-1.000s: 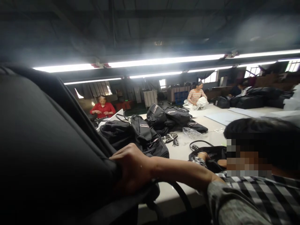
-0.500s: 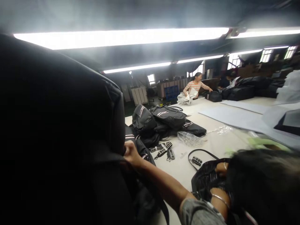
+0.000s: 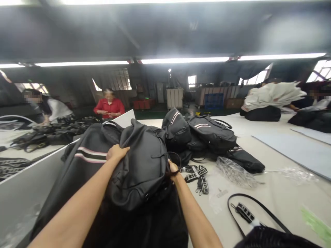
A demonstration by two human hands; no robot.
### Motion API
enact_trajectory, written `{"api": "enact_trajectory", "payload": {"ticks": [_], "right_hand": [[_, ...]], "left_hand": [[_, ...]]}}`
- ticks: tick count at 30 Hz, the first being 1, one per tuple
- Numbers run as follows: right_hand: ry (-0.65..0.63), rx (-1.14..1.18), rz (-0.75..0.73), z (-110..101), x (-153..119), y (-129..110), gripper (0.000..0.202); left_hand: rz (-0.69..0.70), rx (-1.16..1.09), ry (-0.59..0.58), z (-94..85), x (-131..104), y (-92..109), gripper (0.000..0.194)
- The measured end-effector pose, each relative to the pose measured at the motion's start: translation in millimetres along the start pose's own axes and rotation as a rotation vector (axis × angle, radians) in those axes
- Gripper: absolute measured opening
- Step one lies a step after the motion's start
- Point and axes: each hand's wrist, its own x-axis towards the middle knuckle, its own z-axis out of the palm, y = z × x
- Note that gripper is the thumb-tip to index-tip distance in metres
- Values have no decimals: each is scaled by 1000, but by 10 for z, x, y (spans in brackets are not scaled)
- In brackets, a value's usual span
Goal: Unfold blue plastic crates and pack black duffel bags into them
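A large black bag (image 3: 144,162) fills the space right in front of me, over another black bag with a pink, white and black stripe (image 3: 90,155). My left hand (image 3: 117,152) grips the near bag's left side, its fingers bent over the soft fabric. On the right edge of that bag, beside a thin black loop, is my right hand (image 3: 172,168), its fingers curled round the edge and partly hidden. Just right of it lie black straps with white lettering (image 3: 196,174).
More black striped bags (image 3: 212,132) are heaped behind. Clear plastic wrap (image 3: 236,172) and a looped bag strap (image 3: 258,198) lie on the pale table (image 3: 219,220). A white divider (image 3: 49,168) runs along the left. Several people work around the tables.
The view has swung left and levelled. The dark bag that blocked the left side is now lower, in front of me, and my left hand shows on it. The nearby person at right is out of view.
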Motion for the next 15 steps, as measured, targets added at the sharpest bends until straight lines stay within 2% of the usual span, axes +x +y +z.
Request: {"api": "enact_trajectory", "payload": {"ticks": [2, 3, 5, 7, 8, 10, 12, 13, 15], "right_hand": [[30, 113, 23, -168, -142, 91, 41], [84, 195, 8, -201, -269, 148, 45], [242, 348, -55, -146, -622, 333, 53], [331, 406, -76, 51, -1056, 642, 65], [316, 414, -33, 186, -1274, 831, 73], [230, 443, 195, 484, -1640, 1205, 89], [119, 480, 379, 751, -1838, 1454, 96], [62, 480, 394, 851, -1867, 1503, 95], [-39, 396, 279, 968, -1816, 1454, 87]], "left_hand": [[-35, -19, -8, 165, 86, -74, 58], [-44, -32, -16, 198, 117, -128, 60], [-54, -57, -32, 190, 156, -239, 62], [-63, -70, -46, 147, 168, -309, 63], [-68, -71, -51, 132, 166, -319, 64], [-81, -61, -57, 128, 147, -287, 67], [-83, -50, -55, 122, 83, -217, 73], [-71, -46, -53, 95, 21, -187, 78], [-6, -46, -61, -57, -190, -194, 81]]}}
